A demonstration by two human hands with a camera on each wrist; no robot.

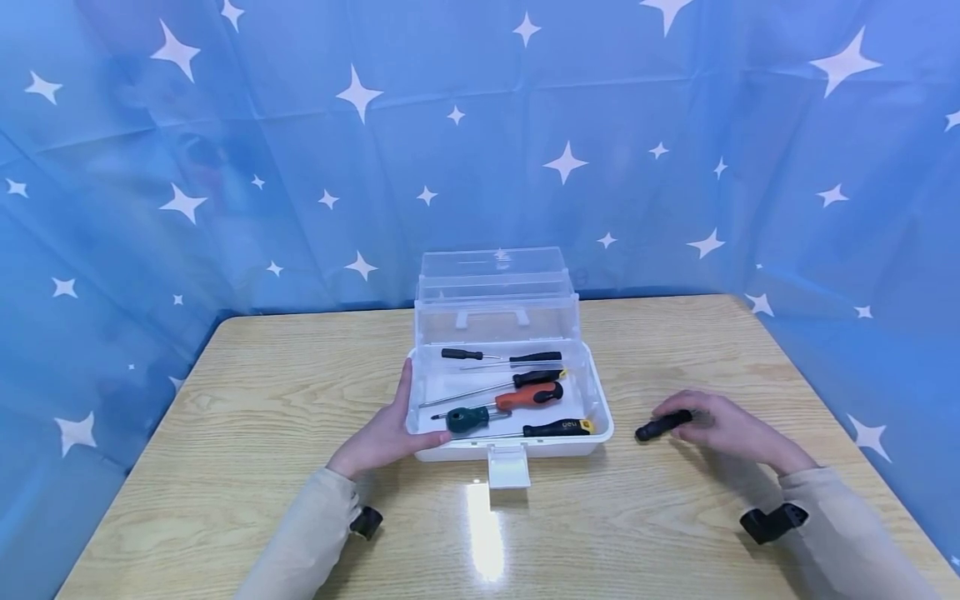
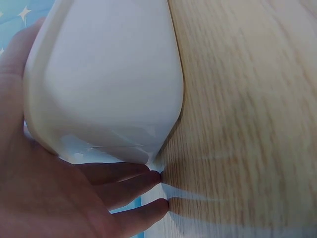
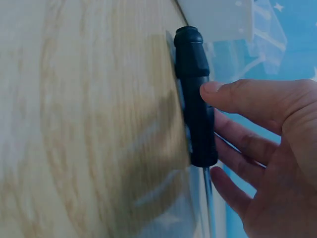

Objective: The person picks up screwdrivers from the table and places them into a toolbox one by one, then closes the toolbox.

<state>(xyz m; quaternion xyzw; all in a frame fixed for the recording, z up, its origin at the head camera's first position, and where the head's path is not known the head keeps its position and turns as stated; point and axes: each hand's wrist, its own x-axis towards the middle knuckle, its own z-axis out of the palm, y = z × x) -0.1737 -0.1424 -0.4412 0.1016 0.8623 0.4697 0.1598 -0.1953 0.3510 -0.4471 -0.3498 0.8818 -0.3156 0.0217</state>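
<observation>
A white toolbox [image 1: 600,417] with its clear lid [image 1: 498,321] raised stands at the middle of the table. Against its left front corner rests my left hand [image 1: 382,435], thumb along the front and fingers straight along the side; the left wrist view shows this too. To the right of the box, my right hand [image 1: 723,427] pinches the black handle of a screwdriver [image 3: 195,109] between thumb and fingers, close to the tabletop. Inside the box lie several screwdrivers, among them a green one [image 1: 467,418], an orange one [image 1: 531,395] and a black-and-yellow one [image 1: 558,428].
The box's white latch [image 1: 509,468] hangs down at the front. Wood-grain tabletop [image 1: 300,375] extends on both sides of the box. Behind the table hangs a blue curtain [image 1: 480,192] with white stars.
</observation>
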